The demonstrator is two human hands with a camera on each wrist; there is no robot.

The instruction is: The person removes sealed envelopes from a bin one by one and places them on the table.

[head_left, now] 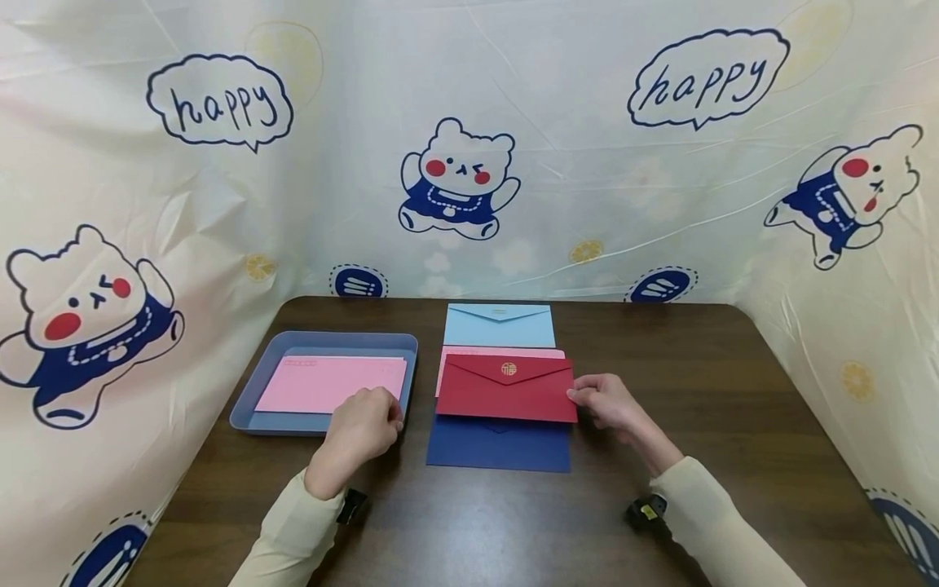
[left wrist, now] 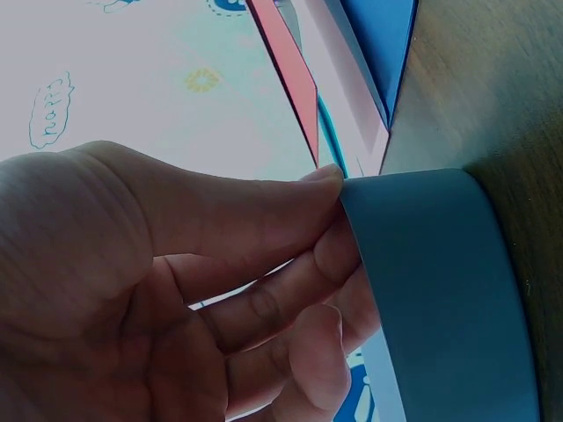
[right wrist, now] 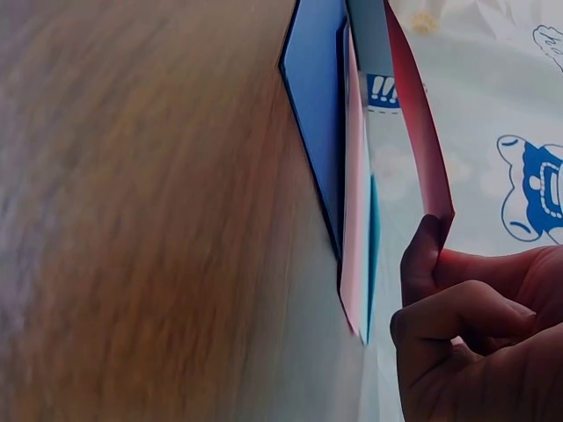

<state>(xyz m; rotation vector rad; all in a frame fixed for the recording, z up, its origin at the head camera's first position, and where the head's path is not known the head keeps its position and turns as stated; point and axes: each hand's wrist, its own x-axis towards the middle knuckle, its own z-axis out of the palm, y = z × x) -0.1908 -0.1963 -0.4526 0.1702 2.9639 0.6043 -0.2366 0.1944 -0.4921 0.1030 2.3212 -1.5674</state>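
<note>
My right hand (head_left: 612, 401) pinches the right edge of a red envelope (head_left: 506, 399) that has a gold emblem on its flap. In the right wrist view the red envelope is raised above the others. Below it lie a navy envelope (head_left: 499, 448) in front, a pink envelope (head_left: 506, 351), mostly covered, and a light blue envelope (head_left: 502, 330) at the back. At the right side of a blue-grey tray (head_left: 249, 399), my left hand (head_left: 359, 428) grips the rim between thumb and fingers; the fingertips are hidden behind the tray wall (left wrist: 440, 281). Pink envelopes (head_left: 330, 383) lie inside the tray.
A brown wooden table (head_left: 697, 367) carries everything. Behind and on both sides hangs a pale curtain (head_left: 572, 187) printed with bears and "happy" bubbles. The tray stands left of the envelope row, with a narrow strip of table between them.
</note>
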